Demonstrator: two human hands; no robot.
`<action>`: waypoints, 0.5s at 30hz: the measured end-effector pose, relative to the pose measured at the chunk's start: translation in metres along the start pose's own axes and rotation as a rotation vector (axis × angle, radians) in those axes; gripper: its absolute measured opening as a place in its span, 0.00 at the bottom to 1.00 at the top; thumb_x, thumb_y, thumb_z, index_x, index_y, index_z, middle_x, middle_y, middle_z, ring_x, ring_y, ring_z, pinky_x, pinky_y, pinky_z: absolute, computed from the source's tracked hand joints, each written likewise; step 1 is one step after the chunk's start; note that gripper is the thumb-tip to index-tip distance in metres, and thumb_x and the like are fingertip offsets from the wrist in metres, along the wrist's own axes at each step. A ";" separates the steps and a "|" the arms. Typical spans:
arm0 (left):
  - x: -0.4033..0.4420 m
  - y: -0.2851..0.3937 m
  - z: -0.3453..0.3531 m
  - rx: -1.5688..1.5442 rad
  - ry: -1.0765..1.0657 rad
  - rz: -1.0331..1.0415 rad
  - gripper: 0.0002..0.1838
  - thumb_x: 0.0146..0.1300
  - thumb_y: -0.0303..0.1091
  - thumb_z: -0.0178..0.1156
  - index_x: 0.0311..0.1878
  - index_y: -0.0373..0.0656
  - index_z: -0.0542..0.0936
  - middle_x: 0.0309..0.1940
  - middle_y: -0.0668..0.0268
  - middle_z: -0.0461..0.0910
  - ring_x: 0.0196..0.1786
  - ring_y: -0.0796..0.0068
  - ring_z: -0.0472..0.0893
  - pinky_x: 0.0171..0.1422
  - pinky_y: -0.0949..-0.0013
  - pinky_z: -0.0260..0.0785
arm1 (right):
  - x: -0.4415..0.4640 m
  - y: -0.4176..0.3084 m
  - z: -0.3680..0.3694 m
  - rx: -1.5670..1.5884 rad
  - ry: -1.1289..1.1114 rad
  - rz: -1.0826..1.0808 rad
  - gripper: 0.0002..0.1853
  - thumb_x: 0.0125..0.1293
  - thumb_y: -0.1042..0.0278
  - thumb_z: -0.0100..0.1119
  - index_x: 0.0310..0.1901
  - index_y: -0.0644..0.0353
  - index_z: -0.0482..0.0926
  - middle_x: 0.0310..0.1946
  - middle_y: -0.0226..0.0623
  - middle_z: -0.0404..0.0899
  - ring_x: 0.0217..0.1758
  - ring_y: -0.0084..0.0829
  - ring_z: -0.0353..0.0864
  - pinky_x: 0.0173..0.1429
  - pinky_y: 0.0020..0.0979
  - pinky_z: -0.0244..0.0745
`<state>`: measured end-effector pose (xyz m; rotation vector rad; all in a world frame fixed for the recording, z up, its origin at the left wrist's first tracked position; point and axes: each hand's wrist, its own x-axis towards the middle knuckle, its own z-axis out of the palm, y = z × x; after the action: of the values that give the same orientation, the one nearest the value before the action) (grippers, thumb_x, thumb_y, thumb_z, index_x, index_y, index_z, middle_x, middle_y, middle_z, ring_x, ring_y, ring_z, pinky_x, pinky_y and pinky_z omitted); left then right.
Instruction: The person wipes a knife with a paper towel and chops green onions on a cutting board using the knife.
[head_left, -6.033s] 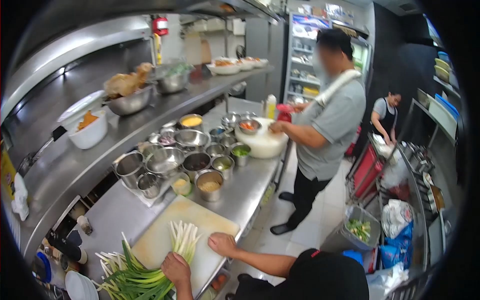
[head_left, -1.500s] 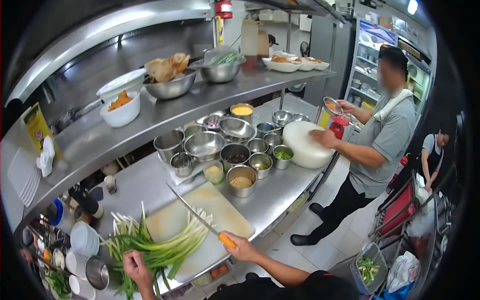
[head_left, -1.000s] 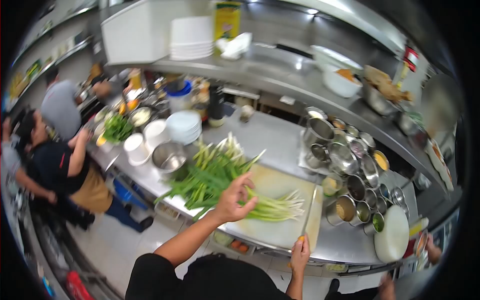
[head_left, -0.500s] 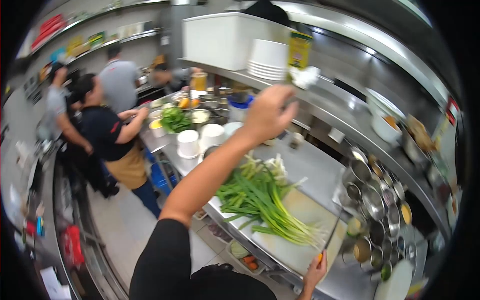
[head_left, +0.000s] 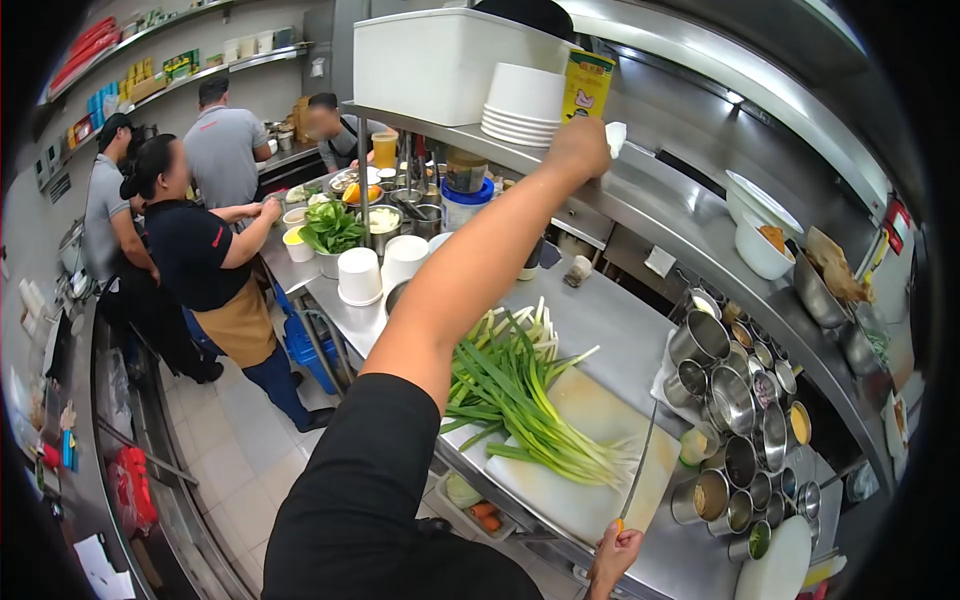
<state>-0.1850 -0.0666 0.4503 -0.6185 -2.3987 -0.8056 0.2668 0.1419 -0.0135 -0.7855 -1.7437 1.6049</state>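
My left hand is stretched up to the shelf, its fingers curled over a crumpled white cloth that shows only partly past the knuckles. Beside it stand a yellow can and stacked white bowls. Low on the right, my right hand grips the orange handle of a knife, whose long blade points away over the cutting board. A bunch of spring onions lies across the board, left of the blade; my left arm covers part of the leafy end.
Many metal pots crowd the counter's right side. White tubs and leafy greens stand at the far left end. A white bin sits on the overhead shelf. Several people work beyond, one in a tan apron.
My left hand has moved up and right from above the counter to the cloth on the shelf. My right hand stays low with the knife; the view has shifted slightly.
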 end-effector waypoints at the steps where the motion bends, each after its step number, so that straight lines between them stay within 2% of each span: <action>1: 0.000 0.000 0.002 -0.005 -0.005 0.005 0.20 0.63 0.39 0.66 0.51 0.33 0.82 0.52 0.42 0.83 0.56 0.46 0.84 0.61 0.52 0.77 | -0.002 -0.004 0.000 -0.013 0.010 0.020 0.15 0.71 0.72 0.65 0.41 0.56 0.63 0.27 0.27 0.69 0.23 0.17 0.70 0.24 0.21 0.67; 4: 0.007 -0.003 0.009 0.017 0.014 0.024 0.19 0.62 0.37 0.66 0.51 0.33 0.83 0.50 0.43 0.84 0.56 0.44 0.84 0.62 0.52 0.77 | -0.001 -0.008 -0.001 -0.043 0.032 0.035 0.16 0.71 0.71 0.65 0.40 0.55 0.62 0.26 0.26 0.68 0.21 0.16 0.68 0.24 0.21 0.66; 6: 0.013 -0.007 0.017 -0.066 0.155 0.023 0.18 0.62 0.36 0.66 0.50 0.32 0.82 0.48 0.43 0.84 0.51 0.42 0.84 0.57 0.53 0.78 | 0.001 -0.019 0.000 -0.064 0.043 0.032 0.16 0.71 0.71 0.65 0.39 0.54 0.62 0.25 0.26 0.67 0.21 0.16 0.68 0.24 0.21 0.65; 7: 0.008 -0.004 0.012 -0.067 0.154 0.025 0.18 0.62 0.36 0.66 0.50 0.32 0.82 0.48 0.43 0.84 0.51 0.42 0.84 0.57 0.53 0.78 | 0.001 -0.032 0.006 -0.045 0.039 0.002 0.17 0.71 0.71 0.65 0.39 0.54 0.62 0.24 0.26 0.67 0.21 0.16 0.67 0.23 0.21 0.64; 9: -0.010 -0.002 0.000 -0.294 0.340 0.258 0.13 0.62 0.33 0.66 0.42 0.31 0.82 0.44 0.42 0.83 0.44 0.44 0.84 0.51 0.57 0.78 | 0.003 -0.034 0.007 -0.026 0.040 -0.022 0.17 0.71 0.70 0.65 0.38 0.53 0.61 0.24 0.26 0.66 0.21 0.16 0.67 0.23 0.21 0.63; 10: -0.026 0.003 -0.011 -0.294 0.335 0.258 0.13 0.62 0.33 0.66 0.42 0.31 0.82 0.44 0.42 0.83 0.44 0.44 0.84 0.51 0.57 0.78 | 0.011 -0.025 0.006 -0.009 0.037 -0.056 0.17 0.71 0.70 0.65 0.37 0.53 0.61 0.24 0.26 0.67 0.21 0.16 0.67 0.23 0.20 0.63; 12: -0.074 0.013 -0.036 -0.541 0.216 0.230 0.15 0.62 0.35 0.67 0.43 0.31 0.79 0.38 0.49 0.83 0.39 0.57 0.83 0.48 0.63 0.75 | 0.016 -0.014 0.005 0.003 0.038 -0.076 0.17 0.71 0.69 0.65 0.36 0.52 0.61 0.24 0.26 0.68 0.21 0.16 0.67 0.23 0.20 0.63; 15: -0.167 0.007 -0.052 -1.005 -0.052 0.158 0.13 0.69 0.33 0.63 0.49 0.32 0.79 0.39 0.67 0.81 0.44 0.84 0.78 0.50 0.72 0.73 | 0.020 -0.028 0.012 0.000 0.012 -0.063 0.18 0.71 0.69 0.65 0.34 0.52 0.62 0.23 0.26 0.69 0.20 0.16 0.67 0.23 0.21 0.62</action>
<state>-0.0377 -0.1369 0.3872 -1.1739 -1.8130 -1.9317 0.2445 0.1479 0.0153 -0.7314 -1.7426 1.5553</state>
